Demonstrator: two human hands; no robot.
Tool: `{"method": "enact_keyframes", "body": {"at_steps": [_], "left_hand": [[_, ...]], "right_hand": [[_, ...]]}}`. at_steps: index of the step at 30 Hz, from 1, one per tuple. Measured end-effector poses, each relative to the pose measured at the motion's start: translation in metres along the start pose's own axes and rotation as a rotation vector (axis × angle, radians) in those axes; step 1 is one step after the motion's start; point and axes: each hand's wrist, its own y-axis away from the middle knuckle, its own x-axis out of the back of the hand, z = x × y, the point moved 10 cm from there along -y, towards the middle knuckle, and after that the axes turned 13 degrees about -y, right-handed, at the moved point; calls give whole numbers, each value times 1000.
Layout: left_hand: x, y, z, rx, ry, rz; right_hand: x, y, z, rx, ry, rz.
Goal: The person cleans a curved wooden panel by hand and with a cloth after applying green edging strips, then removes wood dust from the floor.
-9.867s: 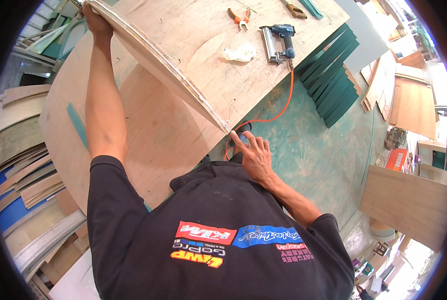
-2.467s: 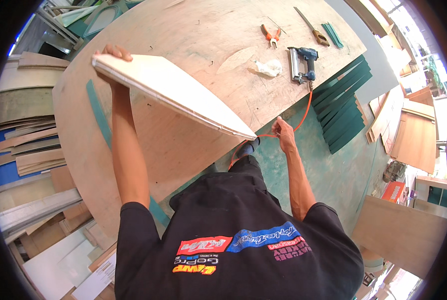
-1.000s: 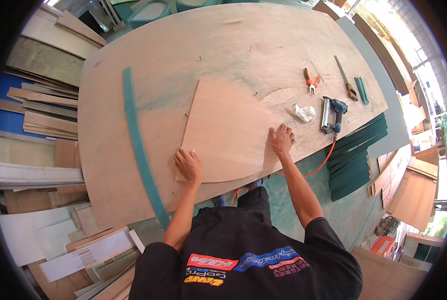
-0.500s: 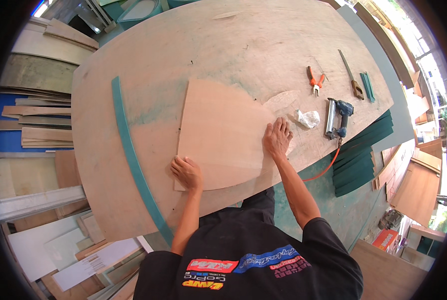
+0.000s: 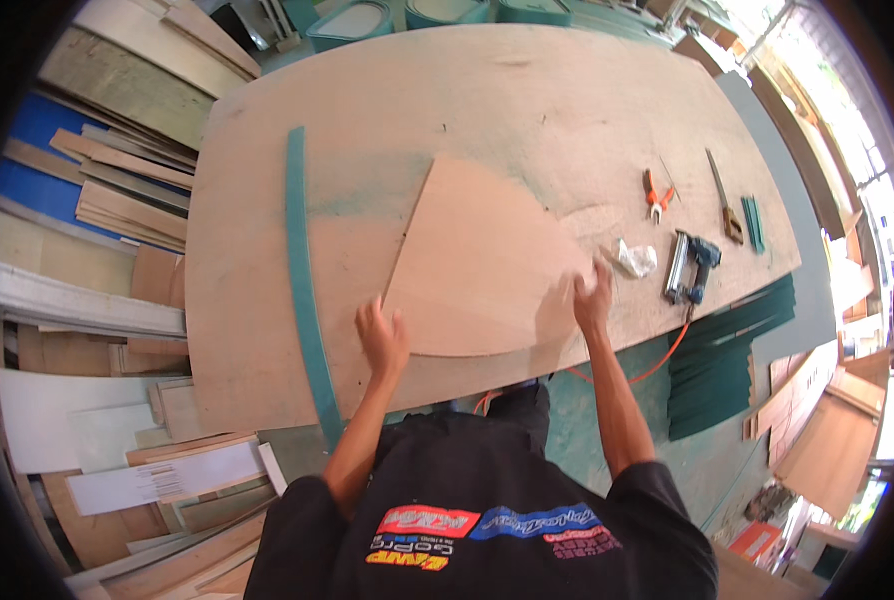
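Observation:
A thin plywood panel (image 5: 492, 255), straight along its left side and curved along the others, lies flat on the large wooden worktable (image 5: 527, 90). My left hand (image 5: 382, 338) is raised at the panel's lower left corner, with its fingers apart and nothing in it. At the panel's right edge my right hand (image 5: 593, 297) hovers, thumb and fingers spread and holding nothing. Left of the panel lies a long teal strip (image 5: 300, 250) that reaches past the table's near edge. A crumpled piece of clear plastic (image 5: 635, 259) rests just beyond my right hand.
On the table's right side lie a nail gun (image 5: 694, 266) with an orange hose (image 5: 667, 352), orange-handled pliers (image 5: 656, 196), a handsaw (image 5: 727, 205) and short teal strips (image 5: 754, 224). Dark green sheets (image 5: 717, 370) hang beside the table. Stacked boards (image 5: 137, 180) stand at the left.
Both hands have come off the panel, where they lay pressed on its edges, and their fingers have spread. The whole view has shifted, so the table sits farther right.

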Motion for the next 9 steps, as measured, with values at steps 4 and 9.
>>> {"method": "enact_keyframes", "body": {"at_steps": [4, 9], "left_hand": [[85, 121, -22, 179, 510, -703], [71, 340, -167, 290, 199, -516]], "right_hand": [[85, 135, 13, -264, -31, -114], [123, 347, 77, -574, 187, -192]]}}
